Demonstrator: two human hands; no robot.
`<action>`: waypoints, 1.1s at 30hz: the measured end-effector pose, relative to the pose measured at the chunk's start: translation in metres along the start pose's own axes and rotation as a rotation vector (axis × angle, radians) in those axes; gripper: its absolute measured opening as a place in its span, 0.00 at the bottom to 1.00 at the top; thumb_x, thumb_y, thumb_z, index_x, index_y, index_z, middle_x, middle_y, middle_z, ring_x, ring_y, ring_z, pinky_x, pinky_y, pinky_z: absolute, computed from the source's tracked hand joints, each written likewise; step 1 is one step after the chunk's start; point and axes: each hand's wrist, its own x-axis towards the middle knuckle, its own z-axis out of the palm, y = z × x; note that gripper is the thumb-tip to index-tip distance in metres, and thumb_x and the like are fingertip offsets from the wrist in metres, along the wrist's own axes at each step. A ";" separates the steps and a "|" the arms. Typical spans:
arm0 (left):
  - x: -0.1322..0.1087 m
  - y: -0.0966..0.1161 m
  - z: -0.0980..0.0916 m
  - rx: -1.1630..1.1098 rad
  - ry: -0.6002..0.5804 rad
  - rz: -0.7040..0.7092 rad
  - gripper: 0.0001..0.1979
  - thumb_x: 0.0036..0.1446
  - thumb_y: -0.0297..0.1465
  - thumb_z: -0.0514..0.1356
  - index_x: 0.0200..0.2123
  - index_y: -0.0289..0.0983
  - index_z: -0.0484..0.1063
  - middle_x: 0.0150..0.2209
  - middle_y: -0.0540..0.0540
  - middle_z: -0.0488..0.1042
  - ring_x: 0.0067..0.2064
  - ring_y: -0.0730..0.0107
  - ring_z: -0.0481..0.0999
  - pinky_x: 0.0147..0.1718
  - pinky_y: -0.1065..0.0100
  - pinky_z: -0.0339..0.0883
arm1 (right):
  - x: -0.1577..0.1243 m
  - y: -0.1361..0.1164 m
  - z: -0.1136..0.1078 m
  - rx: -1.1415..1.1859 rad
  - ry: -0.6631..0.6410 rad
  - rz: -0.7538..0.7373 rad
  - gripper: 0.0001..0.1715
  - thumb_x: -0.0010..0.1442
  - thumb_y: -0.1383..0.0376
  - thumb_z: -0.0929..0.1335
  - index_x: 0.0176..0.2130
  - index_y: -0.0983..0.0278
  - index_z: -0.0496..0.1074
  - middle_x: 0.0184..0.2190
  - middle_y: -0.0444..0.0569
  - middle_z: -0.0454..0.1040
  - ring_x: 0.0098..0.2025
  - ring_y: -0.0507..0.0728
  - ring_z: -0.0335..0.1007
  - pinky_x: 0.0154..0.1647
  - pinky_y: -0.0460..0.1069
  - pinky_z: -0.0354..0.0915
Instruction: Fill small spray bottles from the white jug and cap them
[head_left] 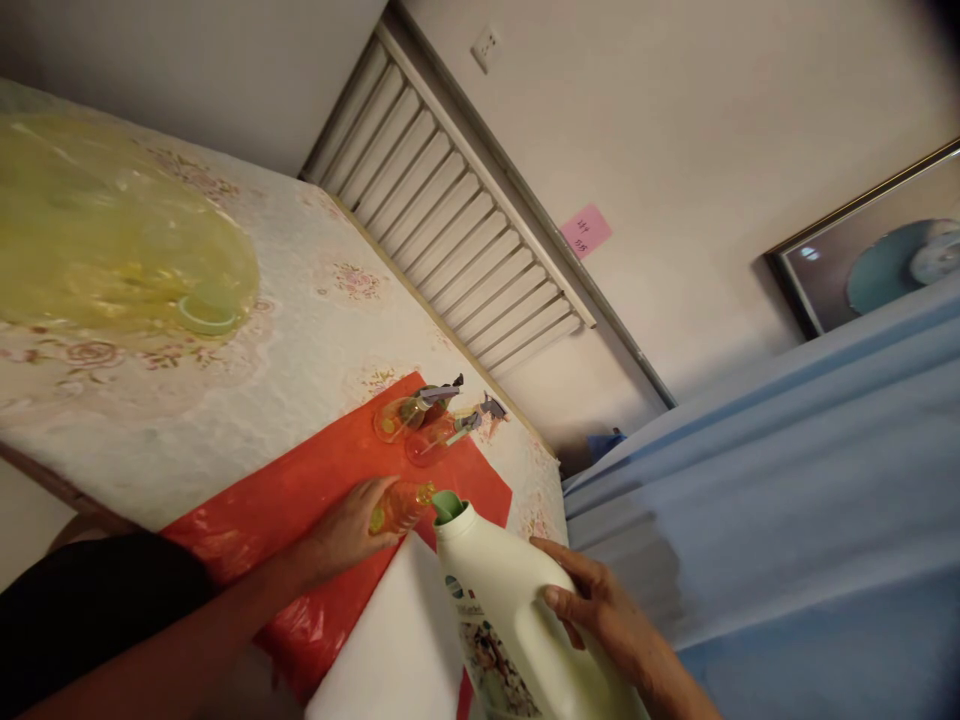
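My left hand (346, 532) is wrapped round a small clear orange-tinted bottle (401, 506) with no cap, standing on a red plastic sheet (300, 490). My right hand (600, 605) grips a big white jug (510, 625) with a green spout, tilted so its spout sits right at the small bottle's mouth. Two more small bottles with grey spray heads (420, 410) (450, 432) lie on the red sheet just beyond.
A flower-patterned tablecloth (300, 300) covers the table. A large yellow translucent bag with a green cap (112, 240) lies at the far left. A white block (390, 640) sits under the jug. Slatted white radiator (457, 220), blue cloth (787, 520) on the right.
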 end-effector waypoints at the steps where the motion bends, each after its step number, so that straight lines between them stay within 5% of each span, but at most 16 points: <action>1: 0.000 0.000 0.000 -0.001 0.001 -0.003 0.33 0.50 0.37 0.65 0.59 0.41 0.60 0.59 0.40 0.69 0.61 0.50 0.67 0.60 0.52 0.62 | 0.000 0.000 0.000 -0.001 -0.003 -0.003 0.38 0.55 0.48 0.72 0.60 0.61 0.69 0.27 0.43 0.70 0.20 0.48 0.56 0.19 0.44 0.53; 33: 0.000 -0.002 0.001 -0.025 0.014 -0.011 0.34 0.50 0.38 0.65 0.60 0.42 0.61 0.60 0.39 0.69 0.61 0.50 0.67 0.60 0.52 0.61 | 0.001 -0.002 -0.002 -0.014 -0.003 0.001 0.36 0.56 0.51 0.71 0.60 0.61 0.68 0.28 0.43 0.70 0.20 0.47 0.55 0.19 0.44 0.53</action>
